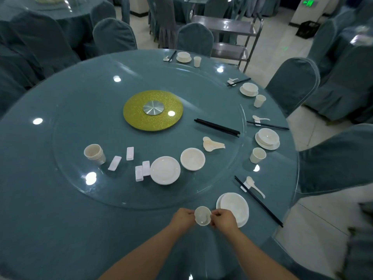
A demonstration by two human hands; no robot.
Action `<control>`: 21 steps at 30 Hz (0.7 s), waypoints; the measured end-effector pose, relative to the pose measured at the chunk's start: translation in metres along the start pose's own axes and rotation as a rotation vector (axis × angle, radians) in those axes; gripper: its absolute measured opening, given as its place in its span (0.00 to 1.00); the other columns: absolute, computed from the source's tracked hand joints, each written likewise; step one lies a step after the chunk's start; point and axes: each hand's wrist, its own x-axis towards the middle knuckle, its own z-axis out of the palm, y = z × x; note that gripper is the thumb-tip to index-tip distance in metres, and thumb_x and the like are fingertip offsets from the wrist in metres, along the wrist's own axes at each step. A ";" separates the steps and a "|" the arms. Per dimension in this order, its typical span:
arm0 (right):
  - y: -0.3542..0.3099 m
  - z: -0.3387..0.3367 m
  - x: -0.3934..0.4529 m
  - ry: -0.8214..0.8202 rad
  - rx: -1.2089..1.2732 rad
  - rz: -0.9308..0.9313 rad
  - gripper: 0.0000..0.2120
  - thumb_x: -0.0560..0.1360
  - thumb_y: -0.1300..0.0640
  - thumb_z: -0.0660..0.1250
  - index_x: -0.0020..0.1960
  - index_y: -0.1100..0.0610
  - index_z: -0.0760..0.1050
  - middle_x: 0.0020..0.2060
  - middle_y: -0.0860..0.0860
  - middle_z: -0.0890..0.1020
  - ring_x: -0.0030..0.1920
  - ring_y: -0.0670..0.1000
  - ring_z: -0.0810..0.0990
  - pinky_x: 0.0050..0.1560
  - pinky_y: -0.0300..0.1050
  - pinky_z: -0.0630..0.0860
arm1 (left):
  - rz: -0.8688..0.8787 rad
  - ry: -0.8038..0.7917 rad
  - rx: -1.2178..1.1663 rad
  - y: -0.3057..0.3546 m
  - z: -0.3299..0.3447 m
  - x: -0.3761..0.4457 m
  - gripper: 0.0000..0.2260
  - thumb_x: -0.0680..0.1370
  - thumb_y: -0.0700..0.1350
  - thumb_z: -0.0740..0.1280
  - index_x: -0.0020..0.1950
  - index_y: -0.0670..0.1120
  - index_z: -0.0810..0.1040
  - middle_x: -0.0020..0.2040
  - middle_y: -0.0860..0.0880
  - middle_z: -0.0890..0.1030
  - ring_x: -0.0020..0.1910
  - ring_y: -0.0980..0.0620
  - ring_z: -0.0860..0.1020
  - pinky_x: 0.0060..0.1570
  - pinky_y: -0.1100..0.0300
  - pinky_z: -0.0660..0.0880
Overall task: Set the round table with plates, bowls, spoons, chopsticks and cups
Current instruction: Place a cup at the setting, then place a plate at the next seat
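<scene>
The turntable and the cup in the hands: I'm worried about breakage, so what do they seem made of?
The turntable looks like clear glass: glossy, with lamp reflections and the cloth showing through. The cup, held by the left hand and the right hand, looks thin, matte white, perhaps paper or plastic.

Both hands, left hand (183,219) and right hand (224,219), grip one white cup (202,215) above the near table (60,229) edge. Plate with bowl (233,208) just right; black chopsticks (259,202), spoon (254,186) beyond.
</scene>
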 end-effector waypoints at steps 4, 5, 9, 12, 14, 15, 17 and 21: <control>0.005 0.000 0.001 -0.016 0.030 0.021 0.10 0.70 0.66 0.66 0.33 0.57 0.81 0.28 0.54 0.80 0.32 0.53 0.76 0.41 0.49 0.78 | -0.047 -0.088 -0.061 -0.002 0.003 -0.001 0.12 0.73 0.40 0.64 0.51 0.42 0.85 0.31 0.49 0.71 0.28 0.55 0.66 0.29 0.65 0.66; 0.006 0.000 0.001 -0.020 0.035 0.026 0.10 0.70 0.66 0.65 0.33 0.58 0.81 0.27 0.54 0.80 0.31 0.53 0.76 0.40 0.48 0.77 | -0.050 -0.104 -0.072 -0.002 0.003 -0.001 0.12 0.73 0.40 0.64 0.51 0.43 0.85 0.32 0.49 0.71 0.28 0.55 0.66 0.29 0.65 0.65; 0.010 -0.003 0.000 -0.045 0.052 0.048 0.10 0.70 0.66 0.62 0.34 0.60 0.80 0.26 0.56 0.80 0.29 0.53 0.74 0.37 0.45 0.72 | -0.074 -0.123 -0.068 0.000 0.002 -0.004 0.12 0.74 0.41 0.64 0.48 0.51 0.85 0.30 0.51 0.72 0.28 0.54 0.66 0.27 0.66 0.65; 0.007 -0.008 0.001 -0.045 0.063 0.050 0.14 0.70 0.67 0.61 0.28 0.57 0.76 0.26 0.57 0.78 0.29 0.54 0.73 0.36 0.46 0.70 | -0.069 -0.136 -0.025 0.000 -0.002 -0.006 0.08 0.75 0.37 0.61 0.47 0.47 0.78 0.31 0.51 0.70 0.29 0.54 0.66 0.30 0.62 0.64; 0.003 -0.012 0.001 -0.037 0.053 0.043 0.16 0.70 0.68 0.60 0.27 0.56 0.74 0.27 0.56 0.77 0.32 0.55 0.74 0.38 0.47 0.71 | -0.078 -0.114 -0.029 0.002 -0.007 -0.007 0.08 0.76 0.36 0.59 0.44 0.46 0.75 0.32 0.50 0.70 0.31 0.52 0.69 0.32 0.61 0.67; 0.001 -0.014 0.000 -0.032 0.041 0.041 0.15 0.71 0.69 0.59 0.29 0.56 0.74 0.27 0.56 0.77 0.33 0.55 0.74 0.39 0.47 0.70 | -0.081 -0.085 -0.015 0.003 -0.012 -0.008 0.10 0.77 0.36 0.59 0.41 0.49 0.73 0.34 0.51 0.72 0.33 0.53 0.72 0.33 0.62 0.71; -0.004 -0.018 -0.003 -0.021 0.014 0.034 0.13 0.72 0.68 0.58 0.34 0.58 0.75 0.30 0.55 0.78 0.35 0.55 0.76 0.40 0.48 0.71 | -0.090 -0.043 0.003 0.006 -0.019 -0.011 0.13 0.78 0.37 0.59 0.39 0.53 0.71 0.37 0.53 0.74 0.34 0.55 0.74 0.35 0.63 0.75; -0.014 -0.027 -0.013 0.030 -0.003 0.006 0.11 0.75 0.64 0.58 0.41 0.61 0.79 0.33 0.55 0.81 0.36 0.54 0.80 0.46 0.50 0.77 | -0.088 -0.066 0.001 0.012 -0.037 -0.020 0.11 0.78 0.34 0.57 0.44 0.48 0.74 0.38 0.46 0.76 0.31 0.50 0.74 0.31 0.60 0.69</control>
